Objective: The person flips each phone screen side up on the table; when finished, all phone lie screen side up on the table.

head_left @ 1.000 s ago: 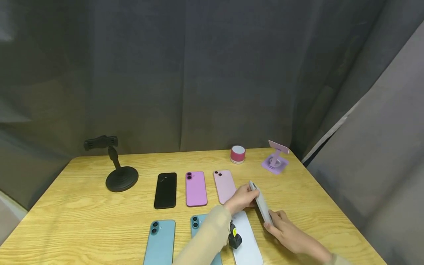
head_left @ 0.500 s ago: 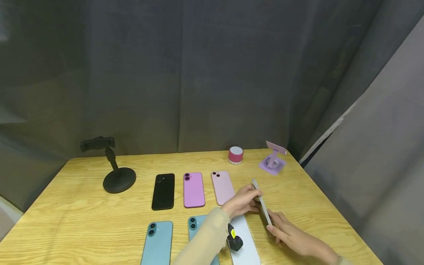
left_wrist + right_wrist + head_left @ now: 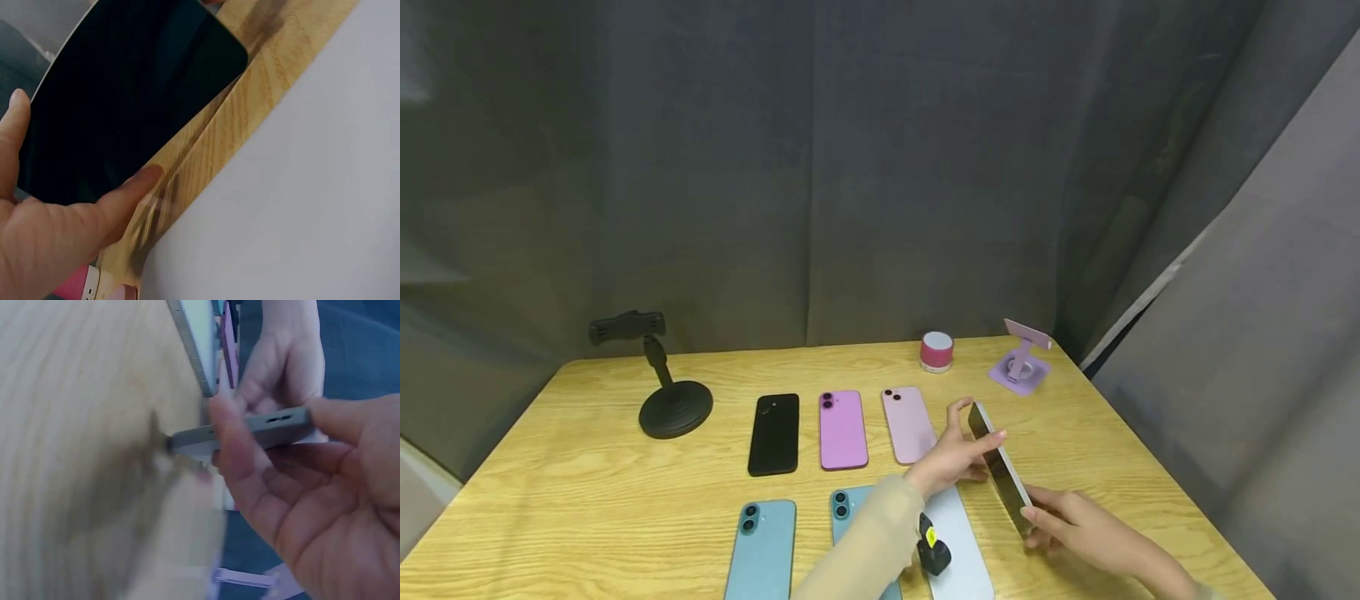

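Observation:
A smartphone (image 3: 1007, 483) with a pale frame and dark screen stands tilted on its long edge between both hands, above the right part of the table. My left hand (image 3: 953, 454) holds its far end, thumb on one side and index finger at the top corner. Its near end is gripped by my right hand (image 3: 1078, 529), thumb on the nearer edge. The left wrist view shows the dark screen (image 3: 131, 100) facing that palm. In the right wrist view the phone's short end with its port (image 3: 278, 420) lies between thumb and fingers. Below the left wrist lies a white phone (image 3: 964, 546).
Black (image 3: 775, 433), magenta (image 3: 842, 429) and pale pink (image 3: 908, 425) phones lie in a back row. Two teal phones lie in front, one at left (image 3: 760, 550), another (image 3: 842, 504) partly under the left sleeve. Behind stand a black phone holder (image 3: 675, 408), a pink speaker (image 3: 937, 353) and a purple stand (image 3: 1021, 373).
The held phone has turned from showing its pale side, through edge-on, to showing its dark screen toward the left. The right hand has shifted slightly right; the left index finger has moved up.

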A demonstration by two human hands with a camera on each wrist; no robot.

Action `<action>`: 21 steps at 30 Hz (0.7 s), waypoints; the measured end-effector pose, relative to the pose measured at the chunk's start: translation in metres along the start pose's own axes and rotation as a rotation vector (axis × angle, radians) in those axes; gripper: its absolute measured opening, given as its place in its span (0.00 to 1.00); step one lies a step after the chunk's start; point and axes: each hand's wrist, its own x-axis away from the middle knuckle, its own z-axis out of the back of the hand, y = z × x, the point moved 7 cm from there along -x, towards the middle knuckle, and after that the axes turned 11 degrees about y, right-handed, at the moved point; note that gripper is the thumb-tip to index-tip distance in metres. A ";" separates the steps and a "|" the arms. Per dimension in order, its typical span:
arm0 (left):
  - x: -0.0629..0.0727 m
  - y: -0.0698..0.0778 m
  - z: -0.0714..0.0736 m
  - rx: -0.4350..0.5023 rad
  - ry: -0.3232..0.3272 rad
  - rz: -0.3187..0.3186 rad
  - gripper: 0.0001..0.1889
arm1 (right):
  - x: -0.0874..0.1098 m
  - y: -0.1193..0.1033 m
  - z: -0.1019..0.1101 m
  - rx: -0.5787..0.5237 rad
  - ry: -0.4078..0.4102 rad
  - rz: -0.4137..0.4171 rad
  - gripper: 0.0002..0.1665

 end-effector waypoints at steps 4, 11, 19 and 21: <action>0.002 0.002 -0.001 -0.029 0.004 -0.042 0.40 | 0.002 -0.008 0.005 0.145 0.075 0.005 0.29; 0.003 0.007 0.002 -0.048 0.033 -0.109 0.36 | 0.002 -0.015 0.009 0.344 0.213 -0.004 0.19; 0.005 0.010 0.015 -0.142 0.226 -0.182 0.34 | 0.003 -0.008 0.013 0.462 0.360 -0.062 0.22; 0.004 0.009 0.018 -0.158 0.275 -0.197 0.34 | 0.002 -0.006 0.014 0.465 0.380 -0.080 0.22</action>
